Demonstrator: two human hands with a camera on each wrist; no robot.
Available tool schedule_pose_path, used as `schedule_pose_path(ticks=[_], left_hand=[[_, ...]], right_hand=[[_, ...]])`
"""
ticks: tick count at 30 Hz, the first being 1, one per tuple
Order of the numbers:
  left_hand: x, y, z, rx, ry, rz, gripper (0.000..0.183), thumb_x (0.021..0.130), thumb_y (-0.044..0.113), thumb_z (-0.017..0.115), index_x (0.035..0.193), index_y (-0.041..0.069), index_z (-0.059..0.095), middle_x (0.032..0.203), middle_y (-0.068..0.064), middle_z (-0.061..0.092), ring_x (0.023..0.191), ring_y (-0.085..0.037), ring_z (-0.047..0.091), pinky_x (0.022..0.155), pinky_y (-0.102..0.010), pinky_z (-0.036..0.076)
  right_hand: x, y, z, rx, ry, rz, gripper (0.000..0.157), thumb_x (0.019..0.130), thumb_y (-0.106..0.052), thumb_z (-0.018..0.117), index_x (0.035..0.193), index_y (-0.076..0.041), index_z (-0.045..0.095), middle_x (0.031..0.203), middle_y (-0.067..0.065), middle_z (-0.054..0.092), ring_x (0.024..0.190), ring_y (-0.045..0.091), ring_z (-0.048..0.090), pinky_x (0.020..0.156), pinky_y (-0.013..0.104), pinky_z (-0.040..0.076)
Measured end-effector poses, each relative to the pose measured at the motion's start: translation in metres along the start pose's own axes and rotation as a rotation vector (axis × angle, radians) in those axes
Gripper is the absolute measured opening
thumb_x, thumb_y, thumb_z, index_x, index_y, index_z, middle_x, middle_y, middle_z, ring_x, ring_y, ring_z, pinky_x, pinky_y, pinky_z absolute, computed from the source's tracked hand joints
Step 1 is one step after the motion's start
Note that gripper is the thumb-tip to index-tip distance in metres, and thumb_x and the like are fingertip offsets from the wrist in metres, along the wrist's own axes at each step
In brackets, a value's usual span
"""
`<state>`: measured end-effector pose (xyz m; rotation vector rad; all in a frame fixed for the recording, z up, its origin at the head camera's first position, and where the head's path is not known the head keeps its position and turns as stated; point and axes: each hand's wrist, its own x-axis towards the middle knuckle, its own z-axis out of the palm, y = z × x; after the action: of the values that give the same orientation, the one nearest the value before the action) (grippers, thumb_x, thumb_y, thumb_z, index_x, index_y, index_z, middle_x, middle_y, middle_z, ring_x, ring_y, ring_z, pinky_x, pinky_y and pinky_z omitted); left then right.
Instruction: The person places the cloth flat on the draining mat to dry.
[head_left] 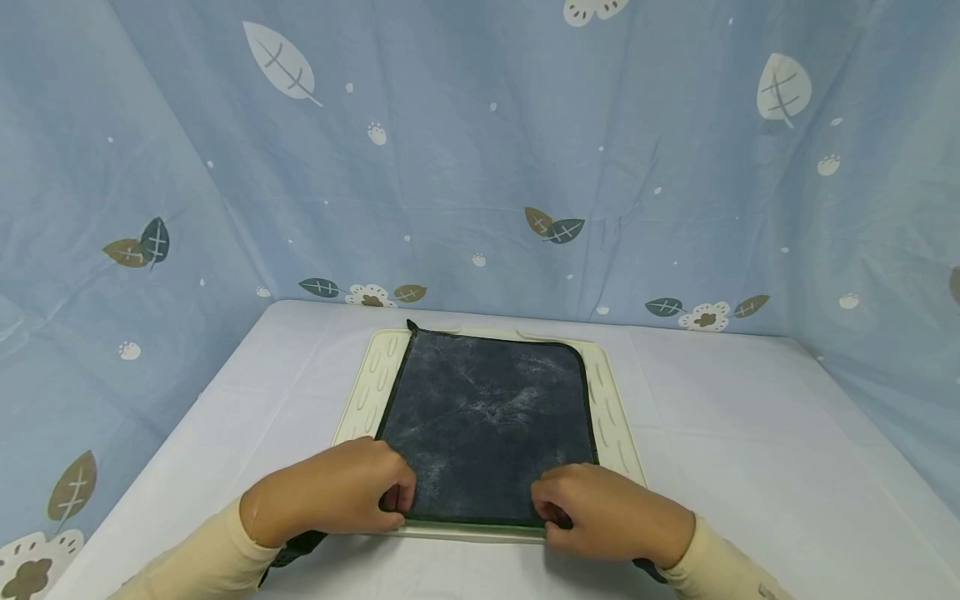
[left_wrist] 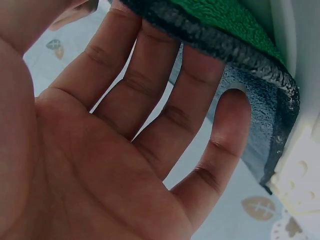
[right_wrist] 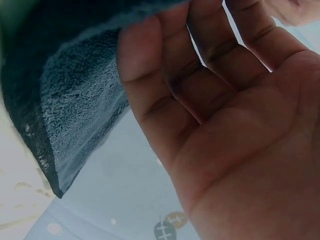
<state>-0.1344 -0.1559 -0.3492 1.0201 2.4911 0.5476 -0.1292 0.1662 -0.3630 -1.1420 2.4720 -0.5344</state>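
Note:
A dark blue-grey towel [head_left: 487, 417] with black edging and a small loop at its far left corner lies flat over a cream tray [head_left: 618, 429]. My left hand [head_left: 352, 487] pinches the towel's near left corner, fingers curled at its edge. At the near right corner my right hand [head_left: 600, 510] grips the same edge between thumb and fingers. Green pile [left_wrist: 225, 25] shows along the towel's border in the left wrist view. From the right wrist view, my right hand's fingers [right_wrist: 145, 55] press against the towel [right_wrist: 85, 90], with part of their tips hidden by it.
Beneath the tray is a table with a white cloth [head_left: 750, 433]. Blue curtains [head_left: 465, 167] printed with leaves and flowers hang behind the table and on both sides. Slots and raised ovals mark the tray's side borders.

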Motion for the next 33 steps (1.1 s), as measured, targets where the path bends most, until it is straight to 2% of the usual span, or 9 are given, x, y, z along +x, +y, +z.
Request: schedule_pose_path(ticks=[10,17,25,33], left_hand=[[-0.0013,-0.0008,-0.0001,-0.034,-0.003,0.03,0.014,0.085,0.018,0.079,0.079,0.029,0.072,0.069,0.022,0.061,0.06,0.007,0.054,0.058,-0.019,0.048],[-0.0014,-0.0001,0.0003,-0.059,-0.02,0.016,0.015,0.084,0.017,0.079,0.079,0.029,0.073,0.068,0.022,0.061,0.06,0.006,0.054,0.059,-0.019,0.048],[-0.0014,-0.0001,0.0011,-0.069,-0.025,0.02,0.013,0.089,0.023,0.075,0.078,0.03,0.074,0.066,0.022,0.06,0.057,0.006,0.053,0.056,-0.018,0.047],[-0.0013,-0.0005,0.0013,-0.088,-0.067,-0.036,0.017,0.085,0.014,0.079,0.083,0.029,0.072,0.067,0.019,0.059,0.059,0.003,0.054,0.058,-0.019,0.048]], right_hand=[[-0.0021,-0.002,-0.0007,0.002,-0.006,-0.006,0.027,0.089,-0.01,0.067,0.074,-0.025,0.051,0.069,-0.014,0.042,0.06,-0.003,0.034,0.055,0.018,0.034],[-0.0019,-0.0012,0.0014,-0.023,-0.01,-0.021,0.026,0.087,-0.011,0.069,0.074,-0.025,0.052,0.07,-0.015,0.043,0.061,-0.004,0.035,0.055,0.018,0.035],[-0.0017,-0.0017,0.0032,-0.056,0.006,-0.039,0.022,0.09,-0.016,0.07,0.074,-0.027,0.058,0.071,-0.017,0.047,0.061,-0.006,0.039,0.056,0.017,0.039],[-0.001,-0.0014,0.0034,-0.031,-0.019,-0.021,0.023,0.087,-0.019,0.076,0.075,-0.028,0.059,0.072,-0.018,0.048,0.062,-0.006,0.04,0.057,0.017,0.04]])
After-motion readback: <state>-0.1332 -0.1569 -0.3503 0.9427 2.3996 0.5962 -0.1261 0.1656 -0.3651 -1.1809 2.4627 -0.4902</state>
